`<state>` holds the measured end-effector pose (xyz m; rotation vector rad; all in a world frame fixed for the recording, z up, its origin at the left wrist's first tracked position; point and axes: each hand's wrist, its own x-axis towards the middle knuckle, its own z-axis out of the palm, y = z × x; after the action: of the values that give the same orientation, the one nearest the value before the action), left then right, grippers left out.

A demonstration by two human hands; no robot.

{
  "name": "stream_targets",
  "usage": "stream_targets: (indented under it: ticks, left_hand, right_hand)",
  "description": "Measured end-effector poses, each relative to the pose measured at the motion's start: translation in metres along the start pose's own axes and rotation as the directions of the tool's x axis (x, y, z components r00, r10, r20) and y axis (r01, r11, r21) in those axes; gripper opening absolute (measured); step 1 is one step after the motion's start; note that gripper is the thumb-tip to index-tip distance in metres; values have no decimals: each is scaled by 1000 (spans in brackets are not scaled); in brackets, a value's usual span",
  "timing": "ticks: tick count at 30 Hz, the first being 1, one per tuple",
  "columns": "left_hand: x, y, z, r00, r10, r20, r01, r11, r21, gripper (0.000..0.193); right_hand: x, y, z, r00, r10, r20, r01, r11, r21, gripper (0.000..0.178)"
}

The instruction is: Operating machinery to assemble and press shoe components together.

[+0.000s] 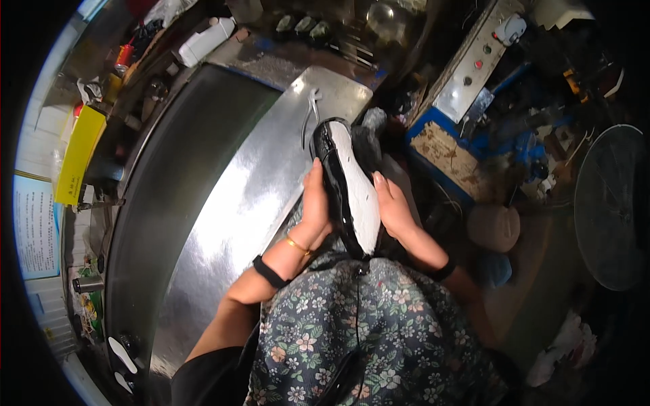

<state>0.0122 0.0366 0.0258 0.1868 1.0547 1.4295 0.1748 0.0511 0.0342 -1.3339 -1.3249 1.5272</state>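
Between my two hands a black shoe is held with its underside up, its toe end away from me and its other end close to my apron. A white layer covers much of the underside, with black edging folded round it. Against its left side presses my left hand, fingers along the black upper. On the opposite side my right hand rests with fingers extended along the white edge. Just beyond the toe a pair of metal pincers lies on the shiny metal worktop.
A dark conveyor belt curves alongside the worktop. At its near end are more shoes with white undersides. A blue machine with a control panel stands to the right, near a pinkish bucket. A white plastic bottle lies far left.
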Motion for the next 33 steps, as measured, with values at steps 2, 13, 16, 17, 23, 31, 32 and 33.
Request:
stream_targets:
  ticks: [2,13,16,17,23,31,32,33]
  left_hand:
    - [-23,53,21,960,-179,216,216,963,-163,67]
    - [-13,41,82,932,-244,268,223,969,107,56]
    - [-7,28,76,928,19,371,-159,923,351,44]
    - [0,23,68,896,23,444,-250,853,459,39]
    - [-16,7,-13,861,77,503,-495,354,794,22]
    - [-22,-11,-23,825,188,533,-563,204,801,17]
    - [-21,-12,-20,838,186,512,-543,200,816,16]
    - [-22,-12,-19,853,180,491,-520,196,832,15]
  right_hand:
    - [5,-15,-20,994,73,87,-95,951,293,49]
    - [-58,-31,-91,979,-5,202,-95,870,483,77]
    - [-71,-86,-127,991,39,-131,38,843,536,60]
    - [-62,-67,-163,957,-108,-271,183,945,270,57]
    - [-31,-155,-348,595,-523,-610,204,833,-515,56]
    - [31,-216,-479,514,-476,-714,-195,746,-637,60]
    - [33,-218,-481,548,-468,-693,-244,703,-668,60]
    - [34,-219,-479,583,-454,-674,-294,656,-695,61]
